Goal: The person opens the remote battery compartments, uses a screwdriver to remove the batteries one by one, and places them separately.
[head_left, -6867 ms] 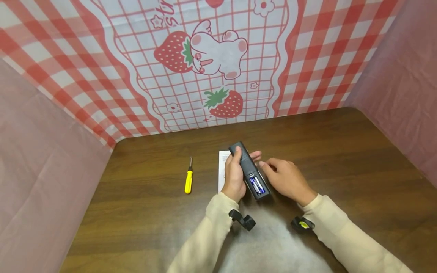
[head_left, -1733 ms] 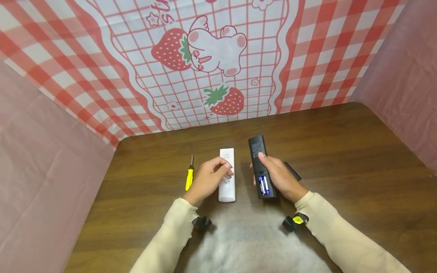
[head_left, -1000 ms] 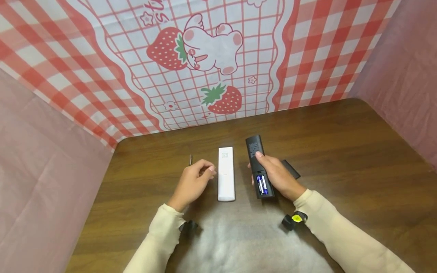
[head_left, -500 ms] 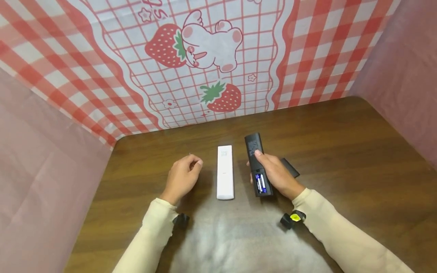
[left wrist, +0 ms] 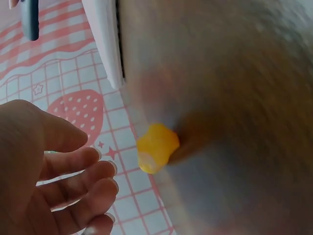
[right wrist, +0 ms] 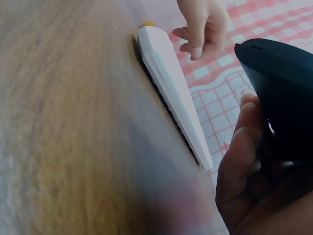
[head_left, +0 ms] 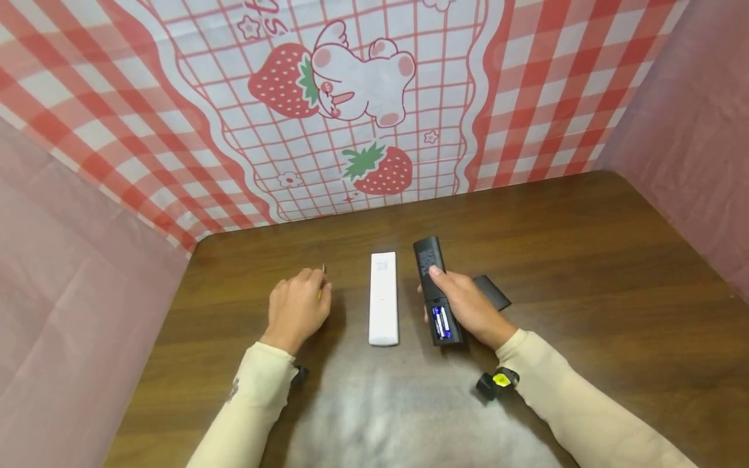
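Observation:
My right hand [head_left: 471,305] grips a black remote control [head_left: 430,266], its back facing up and its thumb across the back. The battery compartment is uncovered and shows batteries [head_left: 441,323] with blue wrapping. My left hand [head_left: 300,305] hovers by a yellow-handled screwdriver; in the head view it covers most of it. From the left wrist, the end of the screwdriver's yellow handle [left wrist: 157,148] shows apart from the loosely bent fingers [left wrist: 93,191]. A white remote control [head_left: 383,299] lies between the hands, back up.
The black battery cover [head_left: 493,292] lies on the wooden table [head_left: 556,247], just beyond the right hand. A red-and-white checked cloth [head_left: 544,84] with strawberries stands behind the table, and pink cloth [head_left: 673,130] hangs at both sides.
The black remote has passed from my left hand to the right. My left hand has moved left, off the white remote and over to the screwdriver. The battery cover has come into sight.

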`<state>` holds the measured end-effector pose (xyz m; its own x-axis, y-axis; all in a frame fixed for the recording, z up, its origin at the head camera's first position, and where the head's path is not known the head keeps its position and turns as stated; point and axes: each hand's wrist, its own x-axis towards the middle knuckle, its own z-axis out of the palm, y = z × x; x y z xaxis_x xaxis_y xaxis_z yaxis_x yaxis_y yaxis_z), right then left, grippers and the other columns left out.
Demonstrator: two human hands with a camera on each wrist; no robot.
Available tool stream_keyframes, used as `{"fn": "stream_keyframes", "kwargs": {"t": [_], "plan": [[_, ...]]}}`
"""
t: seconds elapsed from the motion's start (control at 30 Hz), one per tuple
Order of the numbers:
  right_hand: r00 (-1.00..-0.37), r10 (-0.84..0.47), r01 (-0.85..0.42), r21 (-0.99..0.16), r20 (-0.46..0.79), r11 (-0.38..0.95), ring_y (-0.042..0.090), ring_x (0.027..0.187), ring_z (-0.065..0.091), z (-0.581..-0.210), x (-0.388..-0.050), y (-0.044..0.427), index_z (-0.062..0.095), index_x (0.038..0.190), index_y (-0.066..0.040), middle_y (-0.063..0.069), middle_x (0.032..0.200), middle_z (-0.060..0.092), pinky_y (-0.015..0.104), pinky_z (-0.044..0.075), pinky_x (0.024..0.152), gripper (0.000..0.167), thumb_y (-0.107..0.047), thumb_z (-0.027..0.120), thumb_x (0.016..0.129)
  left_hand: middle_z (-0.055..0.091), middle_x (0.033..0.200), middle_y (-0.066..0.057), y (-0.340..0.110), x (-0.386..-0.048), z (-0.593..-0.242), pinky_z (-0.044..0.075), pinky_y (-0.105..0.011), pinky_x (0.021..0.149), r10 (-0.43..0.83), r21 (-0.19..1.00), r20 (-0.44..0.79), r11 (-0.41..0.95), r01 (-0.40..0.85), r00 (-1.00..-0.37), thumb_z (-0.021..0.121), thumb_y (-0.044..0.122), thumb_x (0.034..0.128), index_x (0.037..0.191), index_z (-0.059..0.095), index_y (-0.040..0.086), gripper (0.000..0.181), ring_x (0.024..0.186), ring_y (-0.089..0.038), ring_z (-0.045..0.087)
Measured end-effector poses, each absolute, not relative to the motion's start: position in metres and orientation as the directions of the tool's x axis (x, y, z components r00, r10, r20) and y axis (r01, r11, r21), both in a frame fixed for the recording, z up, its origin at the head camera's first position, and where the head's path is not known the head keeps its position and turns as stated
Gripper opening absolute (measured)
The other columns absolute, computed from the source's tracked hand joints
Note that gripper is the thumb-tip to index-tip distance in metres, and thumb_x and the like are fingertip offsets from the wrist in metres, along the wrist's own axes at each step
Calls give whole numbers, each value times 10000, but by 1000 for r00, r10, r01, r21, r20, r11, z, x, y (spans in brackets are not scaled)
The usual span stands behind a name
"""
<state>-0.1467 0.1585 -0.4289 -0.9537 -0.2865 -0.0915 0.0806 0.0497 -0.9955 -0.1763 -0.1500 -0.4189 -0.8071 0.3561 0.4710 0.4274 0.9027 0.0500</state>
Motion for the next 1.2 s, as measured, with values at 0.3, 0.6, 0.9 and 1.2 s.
{"fn": "stream_keyframes", "kwargs": {"t": [0.3,0.6,0.9,1.2], "plan": [[-954,-285,81,-995,-94,57,298,715,669,-431,-144,157,556,1226,128,216,827,653,404,554,633,658,-480,355,1076,631,755,-88,-160,-179,-421,466,-475,513,367,-32,432,919,393,-824,716,217,866,818,651,63,174,534,-345,580],[-955,-284,77,-995,-90,57,291,718,664,-431,-141,159,547,1230,135,208,833,650,393,551,643,653,-468,347,1081,656,714,-77,-165,-181,-419,459,-505,484,355,-30,364,929,370,-861,728,266,879,798,613,79,234,542,-374,610],[-956,-277,79,-995,-94,65,291,714,668,-431,-139,160,545,1235,136,214,830,652,394,551,638,660,-474,347,1079,629,692,-45,-167,-182,-423,459,-492,482,321,8,286,941,337,-903,757,356,881,799,630,117,283,587,-344,629],[-955,-277,89,-994,-105,67,291,716,669,-431,-140,161,546,1239,130,204,830,656,398,552,636,665,-485,349,1076,667,743,-65,-166,-185,-422,449,-490,489,258,84,145,959,272,-955,751,389,882,887,678,165,236,638,-341,646]]}}
